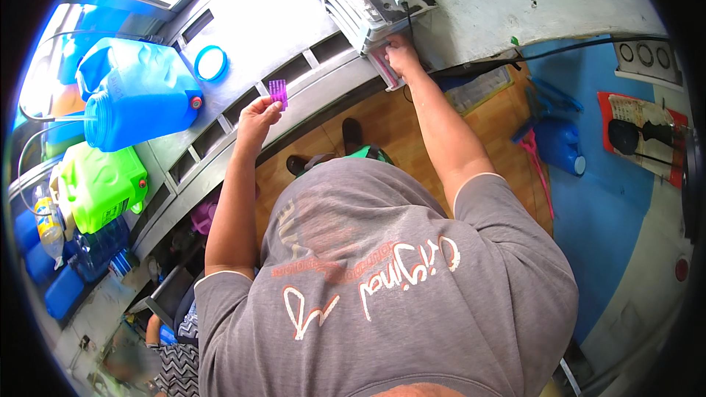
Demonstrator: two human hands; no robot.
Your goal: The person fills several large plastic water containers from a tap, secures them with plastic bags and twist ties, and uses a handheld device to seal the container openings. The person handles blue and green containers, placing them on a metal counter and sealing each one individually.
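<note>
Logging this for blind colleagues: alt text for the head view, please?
A person in a grey shirt holds a small purple sheet in the left hand and touches a plastic drawer unit with the right hand. At left are a blue jug and a green jug.

White script lettering with orange edging spreads across the grey shirt, dark print marks the green jug, and a yellow label wraps the plastic bottle.

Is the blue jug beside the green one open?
Open: the blue jug has a bare, threaded neck; a blue lid lies nearby.
</note>
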